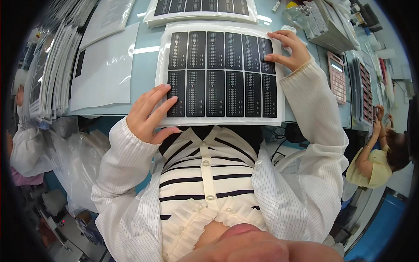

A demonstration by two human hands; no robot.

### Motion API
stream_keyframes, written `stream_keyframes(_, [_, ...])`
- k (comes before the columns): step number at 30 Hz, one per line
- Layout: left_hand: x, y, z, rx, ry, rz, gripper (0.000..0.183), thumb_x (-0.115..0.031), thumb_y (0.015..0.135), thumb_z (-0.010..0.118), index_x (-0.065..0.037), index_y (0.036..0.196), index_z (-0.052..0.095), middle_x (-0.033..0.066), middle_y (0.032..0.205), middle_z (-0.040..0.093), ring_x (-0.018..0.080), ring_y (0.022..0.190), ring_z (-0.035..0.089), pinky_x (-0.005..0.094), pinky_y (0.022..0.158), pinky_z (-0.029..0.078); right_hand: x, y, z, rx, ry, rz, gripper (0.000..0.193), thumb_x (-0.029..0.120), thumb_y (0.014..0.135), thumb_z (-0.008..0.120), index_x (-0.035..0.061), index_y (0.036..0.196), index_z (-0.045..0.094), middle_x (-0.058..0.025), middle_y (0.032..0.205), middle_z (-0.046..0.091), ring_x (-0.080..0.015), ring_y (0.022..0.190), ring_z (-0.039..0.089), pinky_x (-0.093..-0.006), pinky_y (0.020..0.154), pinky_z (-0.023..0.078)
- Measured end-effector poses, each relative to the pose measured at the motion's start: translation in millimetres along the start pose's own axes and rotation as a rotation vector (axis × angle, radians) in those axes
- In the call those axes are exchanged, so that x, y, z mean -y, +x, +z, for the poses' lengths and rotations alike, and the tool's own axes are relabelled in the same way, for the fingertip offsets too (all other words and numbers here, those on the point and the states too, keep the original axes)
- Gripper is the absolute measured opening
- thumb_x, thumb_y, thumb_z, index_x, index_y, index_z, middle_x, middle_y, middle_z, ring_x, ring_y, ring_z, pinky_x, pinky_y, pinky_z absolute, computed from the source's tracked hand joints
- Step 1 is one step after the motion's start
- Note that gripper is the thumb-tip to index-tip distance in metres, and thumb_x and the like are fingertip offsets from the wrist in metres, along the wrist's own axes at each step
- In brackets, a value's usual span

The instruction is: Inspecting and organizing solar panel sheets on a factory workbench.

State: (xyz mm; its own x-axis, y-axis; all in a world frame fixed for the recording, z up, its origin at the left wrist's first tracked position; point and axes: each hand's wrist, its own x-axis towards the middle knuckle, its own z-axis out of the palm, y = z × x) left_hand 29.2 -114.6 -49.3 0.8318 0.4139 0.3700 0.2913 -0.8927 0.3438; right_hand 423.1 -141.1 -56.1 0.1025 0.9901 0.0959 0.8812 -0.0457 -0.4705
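Note:
A stack of white sheets with black rectangular labels in two rows (221,72) lies in front of me at the table's near edge. My left hand (150,111) rests at its left side, fingers spread with two fingertips on the lower-left label and the thumb apart below. At the upper right corner is my right hand (291,49); its thumb touches a label while the index finger stretches along the top edge. The other fingers of that hand are partly hidden. Neither hand is closed around the sheets.
Behind lies another stack of label sheets (200,9). White sheets (107,70) and tall paper piles (52,74) stand at left. A pink calculator (336,78), a grey file box (327,26) and a clear bottle (297,16) sit at right. Another person (371,157) works at far right.

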Motion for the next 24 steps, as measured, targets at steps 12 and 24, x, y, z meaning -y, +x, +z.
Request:
stream_keyframes(12, [6.5,-0.1,-2.3,0.085,0.1,0.025,0.064,-0.055,0.076,0.052,-0.001,0.112,0.054,0.0207,0.123,0.046,0.0393,0.118,0.039,0.05,0.096,0.03,-8.2,-5.6,-19.4,0.004,0.328,0.304,0.046,0.02,0.07,0.074,0.0096,0.112,0.057,-0.0081,0.102,0.056,-0.0167,0.087,0.057,-0.028,0.073,0.048])
stream_keyframes(24, [7.3,-18.9,-17.3,-0.329,0.024,-0.202,0.022,0.002,0.071,0.063,0.0,0.093,0.061,0.0149,0.102,0.057,0.03,0.095,0.054,0.0334,0.08,0.045,-63.8,-97.1,-77.5,0.011,0.845,0.452,0.046,0.003,0.082,0.054,0.0004,0.125,0.042,-0.0105,0.109,0.055,-0.0155,0.096,0.055,-0.0256,0.082,0.044])
